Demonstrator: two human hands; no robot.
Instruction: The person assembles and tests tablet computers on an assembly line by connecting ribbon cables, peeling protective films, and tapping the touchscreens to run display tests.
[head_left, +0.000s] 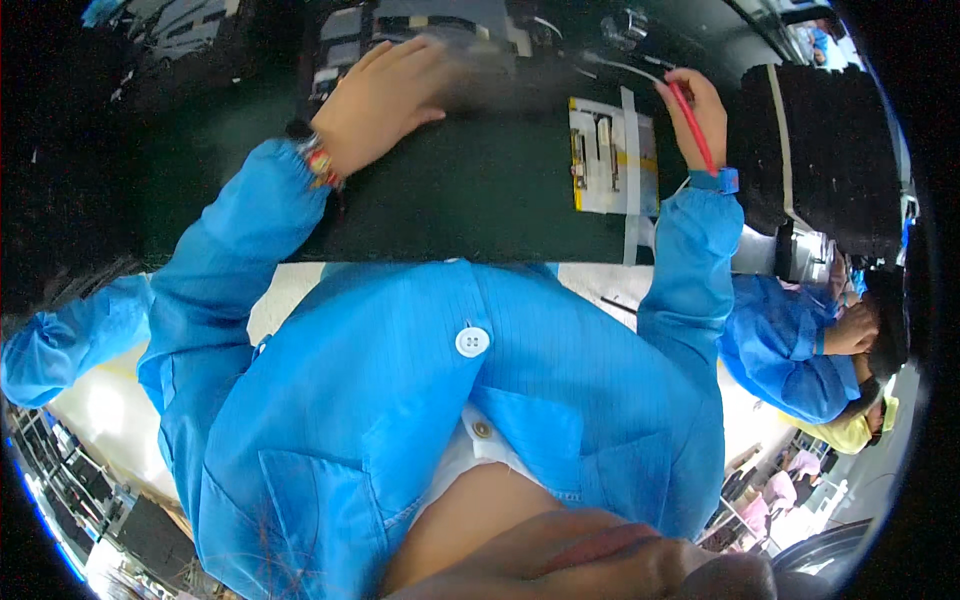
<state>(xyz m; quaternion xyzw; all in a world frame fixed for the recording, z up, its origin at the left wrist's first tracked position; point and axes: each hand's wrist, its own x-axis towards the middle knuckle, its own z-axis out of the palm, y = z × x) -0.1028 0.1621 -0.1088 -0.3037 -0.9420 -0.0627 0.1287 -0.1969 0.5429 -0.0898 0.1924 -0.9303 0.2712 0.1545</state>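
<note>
Blue sleeves frame our view: our left hand (385,95) lies flat, fingers spread, on the dark green mat (470,190). At three o'clock from it, our right hand (700,110) pinches a red tool (690,125), above the taped white fixture (612,155).

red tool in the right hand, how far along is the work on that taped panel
Done: the yellow-and-white panel sits strapped by a white tape strip on the dark green mat. In hand: the right hand holds a thin red tool at its top corner; the left hand presses flat. What is left cannot be told.
</note>
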